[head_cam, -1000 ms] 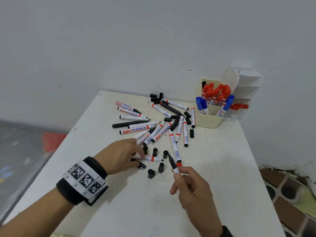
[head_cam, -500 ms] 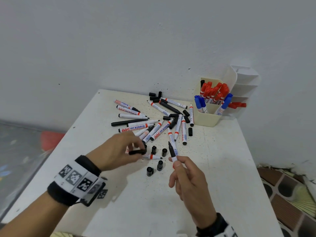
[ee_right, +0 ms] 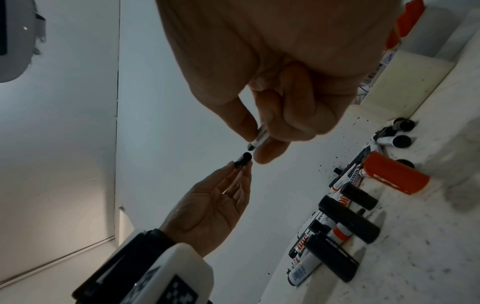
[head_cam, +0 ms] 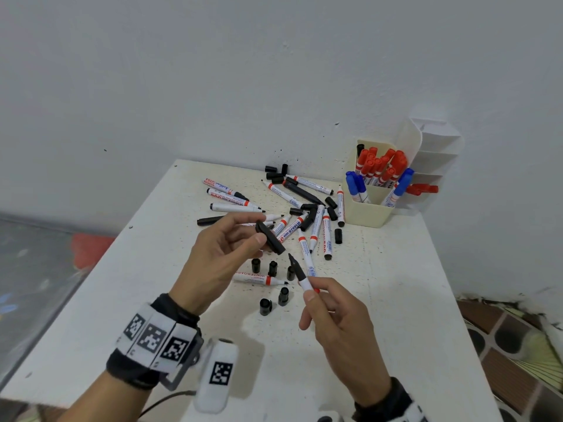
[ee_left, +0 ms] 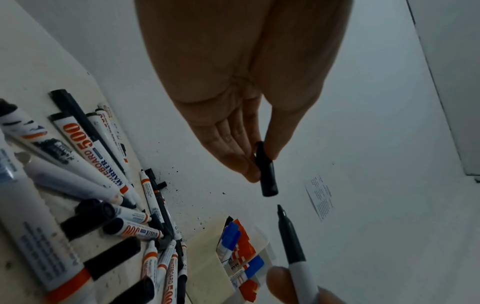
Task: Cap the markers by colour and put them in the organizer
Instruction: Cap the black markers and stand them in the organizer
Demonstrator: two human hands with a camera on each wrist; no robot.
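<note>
Left hand (head_cam: 225,254) fingers pinching a black cap (head_cam: 270,238) just beside the tip of the black marker (head_cam: 300,274) gripped by the right hand (head_cam: 335,318), while red and blue markers are already standing in the organizer (head_cam: 370,213) and many black ones are lying uncapped on the desk (head_cam: 396,300).

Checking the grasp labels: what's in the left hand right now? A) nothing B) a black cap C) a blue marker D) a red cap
B: the left hand pinches a black cap between thumb and fingers, its open end just short of the tip of the uncapped black marker that the right hand holds.
</note>
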